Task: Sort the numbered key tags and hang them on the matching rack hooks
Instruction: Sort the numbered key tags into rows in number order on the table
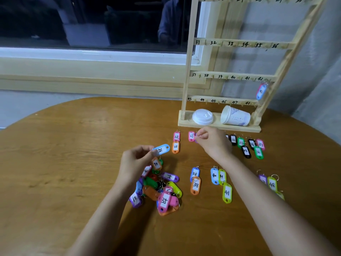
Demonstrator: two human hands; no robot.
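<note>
A wooden key rack (238, 43) with numbered hooks stands at the back right of the table; one pink and blue tag 42 (261, 91) hangs on its hook. My left hand (135, 163) pinches a light blue tag (162, 149) above a mixed pile of tags (158, 189). My right hand (212, 140) pinches a purple tag beside the pink tag 27 (191, 136); most of that purple tag is hidden by my fingers. Sorted tags lie in rows: 25s (176, 143), 38s (195, 180), 41s (224, 185), 48 (272, 184), and black, green and pink ones (247, 145).
A white paper cup (235, 116) lies on its side on the rack's base next to its lid (202, 116). The round wooden table (73, 154) ends close to a window sill (92, 71) and a wall behind.
</note>
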